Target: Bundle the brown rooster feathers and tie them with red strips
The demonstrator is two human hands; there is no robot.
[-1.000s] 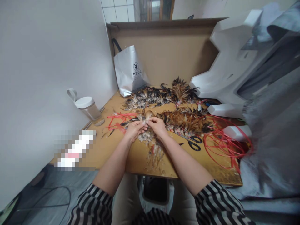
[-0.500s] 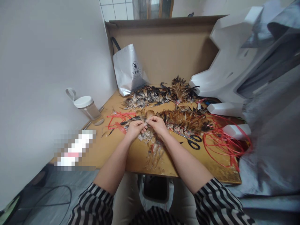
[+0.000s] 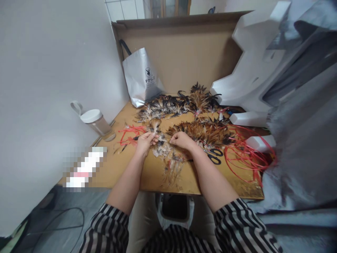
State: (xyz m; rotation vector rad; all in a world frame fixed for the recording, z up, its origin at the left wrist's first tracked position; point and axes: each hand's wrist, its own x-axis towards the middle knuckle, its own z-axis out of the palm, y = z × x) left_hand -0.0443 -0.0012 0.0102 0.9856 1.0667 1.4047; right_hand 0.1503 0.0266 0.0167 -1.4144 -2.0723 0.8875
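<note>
My left hand [image 3: 146,143] pinches the pale base of a small brown feather bunch [image 3: 154,124], whose tips point away from me. A short distance to its right is my right hand [image 3: 182,141], fingers curled together at the near edge of a row of brown and black feathers [image 3: 207,133]. What those fingers grip, if anything, is too small to see. Between and below the hands lie loose pale, fluffy feathers [image 3: 161,151]. Black-handled scissors [image 3: 214,156] rest beside my right wrist, their blades partly hidden.
Red plastic strips [image 3: 244,154] are tangled at the right, with more strips [image 3: 131,130] at the left. Dark feathers [image 3: 168,105] lie in a back row. A silver bag [image 3: 140,79], a lidded cup [image 3: 97,121] and white foam pieces [image 3: 244,59] stand around the wooden table [image 3: 126,172].
My hands were together at the feather bunch and are now apart. The right one has moved right, while the left still holds the bunch. The view has shifted slightly.
</note>
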